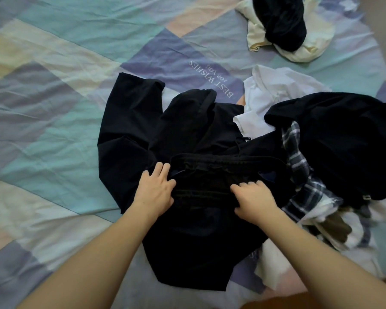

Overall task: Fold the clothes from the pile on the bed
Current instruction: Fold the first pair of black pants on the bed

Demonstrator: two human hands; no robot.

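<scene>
A pair of black trousers (187,134) with a drawstring waistband lies crumpled in the middle of the bed, legs pointing away from me. My left hand (155,189) rests on the left end of the waistband, fingers spread and fairly straight, thumb tucked at the band. My right hand (253,200) lies on the right part of the waistband with its fingertips bent into the fabric. The pile of clothes (325,166) sits just right of the trousers: a black garment on top, a plaid shirt, white and olive pieces beneath.
A white shirt (274,94) lies beyond the pile. At the far right a second heap holds a dark garment (283,21) on cream cloth. The patchwork bedsheet (54,112) stretches to the left. The bed's near edge and brown floor (321,302) show at bottom right.
</scene>
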